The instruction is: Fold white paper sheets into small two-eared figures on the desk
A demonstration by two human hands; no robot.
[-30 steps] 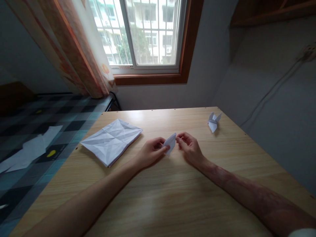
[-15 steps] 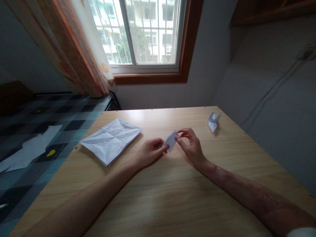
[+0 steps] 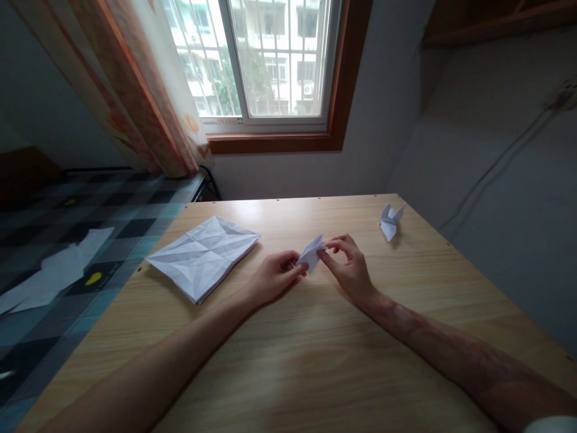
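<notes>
A small folded piece of white paper [image 3: 312, 252] is held just above the wooden table [image 3: 288, 361], near its middle. My left hand [image 3: 273, 278] pinches its lower left end between thumb and fingers. My right hand [image 3: 347, 266] pinches its upper right tip, fingers curled. Both hands rest on or close to the tabletop.
A stack of creased white paper sheets [image 3: 202, 256] lies on the table to the left. A finished folded paper figure [image 3: 390, 221] stands near the far right corner. A bed with a checked cover [image 3: 54, 240] and loose white paper [image 3: 49, 275] is at the left; a window [image 3: 270, 60] is ahead.
My right hand has closed onto the tip of the small folded paper, which has lifted and tilted slightly away from me. My left hand has kept its pinch.
</notes>
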